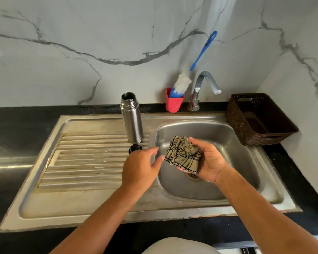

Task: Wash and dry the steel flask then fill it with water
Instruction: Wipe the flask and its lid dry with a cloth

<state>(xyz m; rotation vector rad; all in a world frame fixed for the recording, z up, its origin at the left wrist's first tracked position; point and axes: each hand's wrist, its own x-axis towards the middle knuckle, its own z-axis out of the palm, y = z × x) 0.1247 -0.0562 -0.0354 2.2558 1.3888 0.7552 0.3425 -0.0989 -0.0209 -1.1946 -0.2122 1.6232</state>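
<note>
While the right hand (210, 163) clutches the cloth (182, 154), the left hand (140, 168) hovers slack. The flask (132, 119) stands at the basin (240, 143) rim.

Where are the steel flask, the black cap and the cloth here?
steel flask (133, 123), head view, middle of its upright body.
black cap (135, 148), head view, its visible top.
cloth (183, 154), head view, middle of the bunched fabric.

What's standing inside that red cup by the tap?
A bottle brush stands in the red cup, its blue handle slanting up to the right. Blue bristles show at the rim; the brush's lower end and the cup's bottom are hidden by its side.
</note>
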